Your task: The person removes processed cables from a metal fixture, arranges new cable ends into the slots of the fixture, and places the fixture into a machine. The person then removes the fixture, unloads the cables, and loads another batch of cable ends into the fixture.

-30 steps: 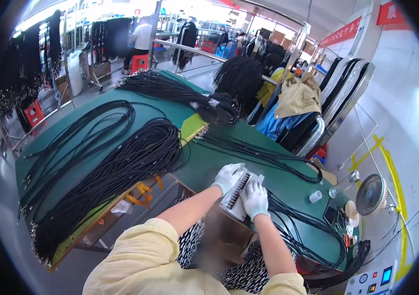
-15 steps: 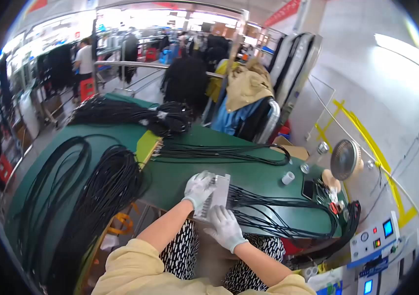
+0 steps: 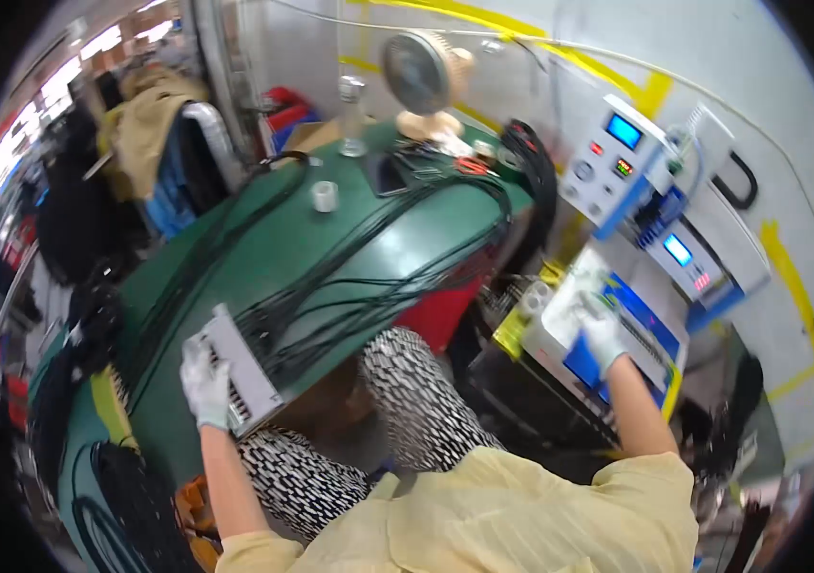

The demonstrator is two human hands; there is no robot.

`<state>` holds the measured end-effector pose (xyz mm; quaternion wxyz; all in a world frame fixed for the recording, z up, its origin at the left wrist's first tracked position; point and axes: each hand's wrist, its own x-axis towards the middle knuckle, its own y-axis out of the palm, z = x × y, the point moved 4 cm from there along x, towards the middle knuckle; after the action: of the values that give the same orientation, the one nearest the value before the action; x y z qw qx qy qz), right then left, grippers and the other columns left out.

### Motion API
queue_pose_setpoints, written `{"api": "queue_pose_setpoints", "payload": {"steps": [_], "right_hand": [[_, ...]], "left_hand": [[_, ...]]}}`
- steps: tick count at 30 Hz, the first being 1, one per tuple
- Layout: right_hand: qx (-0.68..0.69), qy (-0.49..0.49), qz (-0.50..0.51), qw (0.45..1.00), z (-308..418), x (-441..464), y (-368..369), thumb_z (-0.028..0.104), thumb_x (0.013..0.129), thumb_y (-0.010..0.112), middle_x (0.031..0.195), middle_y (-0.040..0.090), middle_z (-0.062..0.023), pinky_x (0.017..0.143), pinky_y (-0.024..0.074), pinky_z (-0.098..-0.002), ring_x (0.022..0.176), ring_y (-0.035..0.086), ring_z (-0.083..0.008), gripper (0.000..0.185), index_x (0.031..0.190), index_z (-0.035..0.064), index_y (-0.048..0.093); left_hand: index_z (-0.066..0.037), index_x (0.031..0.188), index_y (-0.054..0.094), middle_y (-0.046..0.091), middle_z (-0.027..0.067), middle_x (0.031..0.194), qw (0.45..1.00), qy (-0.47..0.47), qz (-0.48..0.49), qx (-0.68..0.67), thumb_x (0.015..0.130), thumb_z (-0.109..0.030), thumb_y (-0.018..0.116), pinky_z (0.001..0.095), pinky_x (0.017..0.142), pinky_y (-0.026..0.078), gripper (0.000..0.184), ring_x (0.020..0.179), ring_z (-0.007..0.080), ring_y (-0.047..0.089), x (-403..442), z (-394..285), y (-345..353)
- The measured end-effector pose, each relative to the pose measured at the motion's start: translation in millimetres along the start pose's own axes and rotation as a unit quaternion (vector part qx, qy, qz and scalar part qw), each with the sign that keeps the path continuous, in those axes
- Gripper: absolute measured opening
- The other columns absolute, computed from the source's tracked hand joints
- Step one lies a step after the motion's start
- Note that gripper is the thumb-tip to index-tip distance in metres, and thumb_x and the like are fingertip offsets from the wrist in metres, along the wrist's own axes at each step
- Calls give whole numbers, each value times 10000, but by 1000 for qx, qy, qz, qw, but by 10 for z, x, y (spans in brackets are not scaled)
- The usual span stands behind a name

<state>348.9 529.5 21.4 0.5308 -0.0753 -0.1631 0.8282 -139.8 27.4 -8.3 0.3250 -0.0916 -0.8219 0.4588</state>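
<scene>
My left hand (image 3: 204,387), in a white glove, lies along the left side of a pale metal cable fixture (image 3: 244,368), thumb over its slotted edge and fingers around the side. From the fixture's right side a bundle of black cables (image 3: 349,277) loops across the green table. My right hand (image 3: 601,329), also gloved, is far to the right, over the white and blue bed of a bench machine (image 3: 564,329). Its fingers are smeared by motion, so whether they hold anything cannot be made out.
The green table (image 3: 235,256) carries a white roll (image 3: 325,197), a phone (image 3: 385,176), a glass bottle (image 3: 351,119) and a fan (image 3: 421,76). Control boxes with lit screens (image 3: 624,132) stand behind the machine. More black cables (image 3: 130,497) lie at the left.
The view has swung right. My right hand has left the fixture and reached over to the machine bed. My left hand stays at the fixture, now on its outer left side.
</scene>
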Motion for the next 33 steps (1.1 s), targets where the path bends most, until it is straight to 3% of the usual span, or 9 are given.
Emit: {"api": "queue_pose_setpoints", "payload": {"steps": [2,6,9,14,21,26,27,29,33], "right_hand": [[-252,34,-155,955,-565,15,-1287,283,882,676,1222,653,-146,961,466,-329,1107,620,-244,479,1263,3,603],[-304,302,-288,856,-1409,-720,-2886,388,846,686,1082,677,-145,733,530,-446,859,663,-286,448,1149,59,654],[22,334,-261,906,-1850,-982,-2883,400,862,680,894,629,-77,709,518,-484,772,623,-269,339,1054,126,625],[-150,375,-317,858,-1531,-765,-2638,510,847,667,875,612,-58,676,510,-434,781,602,-186,431,963,95,650],[-204,314,-352,858,-1105,-633,-2325,656,843,580,1325,568,-240,1010,417,-406,1201,564,-338,833,1314,-31,559],[-7,101,-404,909,-922,-670,-2158,494,934,590,1297,598,-106,1009,399,-317,1150,549,-187,634,1336,5,564],[-33,64,-396,916,-659,-701,-2033,453,957,578,1301,595,-99,1013,391,-309,1152,544,-178,584,1341,14,565],[-46,-36,-349,935,-427,-665,-1814,397,968,584,1082,616,-49,901,426,-290,995,542,-145,450,1226,30,616],[-57,-154,-177,970,404,-780,-840,237,925,681,858,591,8,773,465,-271,837,548,-106,192,908,52,630]], "left_hand": [[-43,1248,587,505,174,1360,998,52,-28,-26,751,-80,644,388,1024,421,502,1217,369,505,-39,197,127],[-23,1332,540,405,194,1481,997,4,35,-68,811,-63,637,376,1097,349,532,1343,344,413,-15,298,166],[-50,1421,472,322,208,1542,996,-30,76,-35,883,-131,615,390,1134,302,563,1422,349,320,-14,346,189],[-79,1435,465,297,202,1558,996,-34,67,-46,909,-221,604,406,1165,238,562,1441,333,289,-34,445,183],[-97,1442,464,325,178,1550,994,-65,79,-31,913,-233,608,391,1163,241,565,1449,307,276,-45,359,134],[-5,1409,467,434,201,1471,963,-116,-78,-230,903,-184,610,392,1153,268,556,1378,315,387,-96,111,-102],[38,1409,437,426,189,1462,990,-58,-116,-56,928,-204,572,384,1118,320,554,1317,305,436,-87,-23,-220],[35,1424,416,439,176,1454,959,-24,-106,-261,935,-220,581,383,1115,323,575,1327,292,426,-121,-845,-325],[51,1461,343,409,193,1487,832,59,171,-524,796,-370,781,412,1169,239,901,1398,314,360,-517,-2523,-4]]}}
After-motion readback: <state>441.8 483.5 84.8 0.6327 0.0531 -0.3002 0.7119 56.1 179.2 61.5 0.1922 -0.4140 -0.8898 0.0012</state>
